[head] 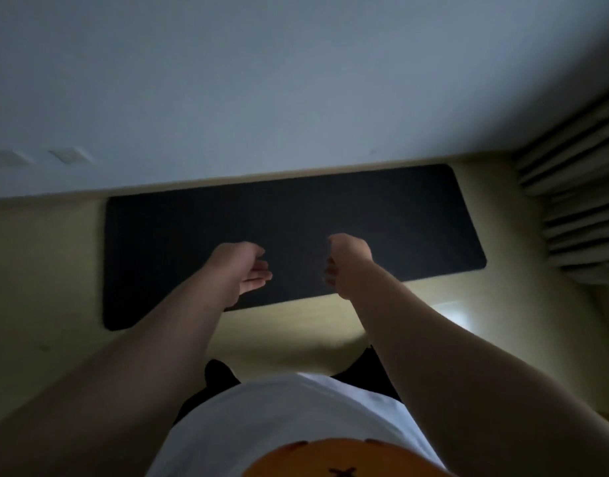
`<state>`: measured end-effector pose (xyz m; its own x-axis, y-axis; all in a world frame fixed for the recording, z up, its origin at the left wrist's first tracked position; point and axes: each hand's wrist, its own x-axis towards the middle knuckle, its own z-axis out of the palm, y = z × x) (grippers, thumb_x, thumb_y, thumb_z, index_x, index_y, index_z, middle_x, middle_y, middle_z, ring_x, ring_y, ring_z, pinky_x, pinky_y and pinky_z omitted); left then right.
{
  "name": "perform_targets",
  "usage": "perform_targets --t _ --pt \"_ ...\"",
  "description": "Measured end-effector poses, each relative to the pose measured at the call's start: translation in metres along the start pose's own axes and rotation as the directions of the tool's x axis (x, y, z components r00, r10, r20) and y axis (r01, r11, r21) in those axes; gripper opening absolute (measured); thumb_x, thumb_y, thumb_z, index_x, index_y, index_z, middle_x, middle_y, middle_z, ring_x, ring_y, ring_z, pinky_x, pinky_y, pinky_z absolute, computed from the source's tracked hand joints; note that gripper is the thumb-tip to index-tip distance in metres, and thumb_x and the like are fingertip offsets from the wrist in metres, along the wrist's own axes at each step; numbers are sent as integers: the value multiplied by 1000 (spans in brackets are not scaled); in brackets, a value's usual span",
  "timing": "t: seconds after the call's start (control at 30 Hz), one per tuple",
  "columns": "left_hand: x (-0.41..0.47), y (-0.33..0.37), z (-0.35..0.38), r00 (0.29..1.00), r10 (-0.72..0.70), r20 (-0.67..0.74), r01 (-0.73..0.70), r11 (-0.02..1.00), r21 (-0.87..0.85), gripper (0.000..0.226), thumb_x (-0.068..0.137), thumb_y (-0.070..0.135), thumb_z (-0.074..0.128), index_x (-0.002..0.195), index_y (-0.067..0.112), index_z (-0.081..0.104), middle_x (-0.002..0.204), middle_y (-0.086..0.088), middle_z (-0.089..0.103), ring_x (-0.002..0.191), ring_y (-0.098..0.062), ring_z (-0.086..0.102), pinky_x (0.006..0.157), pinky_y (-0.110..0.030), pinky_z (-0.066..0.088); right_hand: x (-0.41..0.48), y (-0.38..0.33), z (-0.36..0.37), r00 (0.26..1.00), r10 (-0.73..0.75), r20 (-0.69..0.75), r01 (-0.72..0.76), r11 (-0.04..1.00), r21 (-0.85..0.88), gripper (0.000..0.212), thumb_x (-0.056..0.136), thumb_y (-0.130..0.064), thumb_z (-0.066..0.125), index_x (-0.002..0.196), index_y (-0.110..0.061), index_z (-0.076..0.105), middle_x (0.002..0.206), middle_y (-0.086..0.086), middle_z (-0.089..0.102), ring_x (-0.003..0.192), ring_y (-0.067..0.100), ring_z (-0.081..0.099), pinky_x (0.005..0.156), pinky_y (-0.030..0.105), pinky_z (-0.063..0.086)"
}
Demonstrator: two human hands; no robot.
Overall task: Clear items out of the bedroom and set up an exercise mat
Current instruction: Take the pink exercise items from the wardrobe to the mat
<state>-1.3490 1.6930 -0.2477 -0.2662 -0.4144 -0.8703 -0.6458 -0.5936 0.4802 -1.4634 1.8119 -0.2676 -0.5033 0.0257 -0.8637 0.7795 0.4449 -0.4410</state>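
A person stands over a long, dark, round-cornered exercise mat (330,208), which lies unrolled and flat on the pale yellow floor (37,270). Its far long edge runs just beside the foot of the plain white wall (296,98). Both bare forearms reach out above the mat's near half. The left hand (242,270) is turned palm inward, its fingers (260,274) loosely curled and slightly apart, gripping nothing. The right hand (347,266) faces it with fingers bent loosely toward the palm, also holding nothing, though motion blur hides the detail. Neither hand touches the mat. Pleated cream curtains (571,201) hang at the right, near the mat's end, and the person's white T-shirt (279,425) with an orange print fills the foreground.

Judging by how it lies, the mat appears to be laid out already, and the step in hand looks like a last check of its placement. A next move would likely call for bending down to square an edge to the wall or press out a corner, if any adjustment is needed at all.
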Motion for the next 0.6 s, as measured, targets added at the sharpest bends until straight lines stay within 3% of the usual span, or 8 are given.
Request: perform_targets --t 0.2,0.3,0.4,0.6 --pt "-5 -5 -99 995 41 -88 -58 978 -199 8 98 9 52 97 8 60 103 -17 67 92 -31 70 82 -41 57 -53 15 83 992 -33 122 49 990 -132 18 96 -26 52 101 -11 59 77 8 49 61 21 44 56 31 40" --pt "-10 -10 -137 987 2 -159 -56 940 -336 15 98 8 53 109 3 61 104 -16 66 92 -30 69 77 -38 55 -78 11 111 978 -26 208 75 970 -232 20 97 -29 54 95 -10 57 74 7 45 60 20 41 59 31 38" --pt "-22 -8 -169 974 -85 -211 -27 876 -481 20 98 8 56 115 -2 59 107 -17 65 102 -32 66 86 -40 54 -99 -7 134 951 -91 297 190 927 -324 19 97 -28 56 90 -10 56 68 6 44 56 19 41 57 28 35" --pt "-67 -16 -222 938 -87 -335 -183 699 -691 12 100 8 53 110 2 54 103 -16 58 104 -31 62 90 -37 49 -160 -36 195 855 -210 474 446 764 -466 20 99 -27 56 87 -11 55 72 8 44 67 23 44 80 39 48"
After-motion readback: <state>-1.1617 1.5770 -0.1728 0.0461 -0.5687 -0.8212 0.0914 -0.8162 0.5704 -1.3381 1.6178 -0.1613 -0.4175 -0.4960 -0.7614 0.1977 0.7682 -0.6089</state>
